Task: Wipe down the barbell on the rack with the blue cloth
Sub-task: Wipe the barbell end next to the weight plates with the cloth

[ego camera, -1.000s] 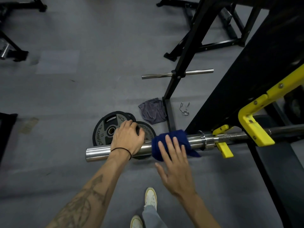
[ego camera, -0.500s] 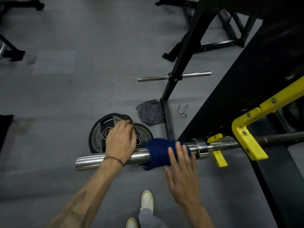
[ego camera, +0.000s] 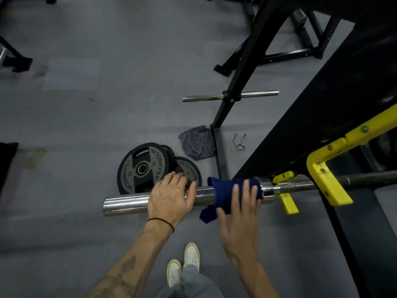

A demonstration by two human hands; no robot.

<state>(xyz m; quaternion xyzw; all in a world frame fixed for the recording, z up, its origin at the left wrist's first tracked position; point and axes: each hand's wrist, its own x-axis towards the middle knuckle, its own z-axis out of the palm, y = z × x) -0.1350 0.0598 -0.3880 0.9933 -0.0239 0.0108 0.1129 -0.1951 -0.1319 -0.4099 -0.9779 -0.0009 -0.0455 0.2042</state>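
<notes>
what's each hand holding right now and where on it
Left hand grips the barbell sleeve mid-length. Right hand presses straight fingers on the blue cloth near the collar.

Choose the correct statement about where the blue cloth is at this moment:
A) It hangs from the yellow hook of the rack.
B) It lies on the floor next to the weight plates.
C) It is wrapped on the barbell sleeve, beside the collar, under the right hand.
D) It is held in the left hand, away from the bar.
C: the blue cloth is draped around the barbell sleeve next to the collar, with the right hand pressing on it with straight fingers.
</notes>
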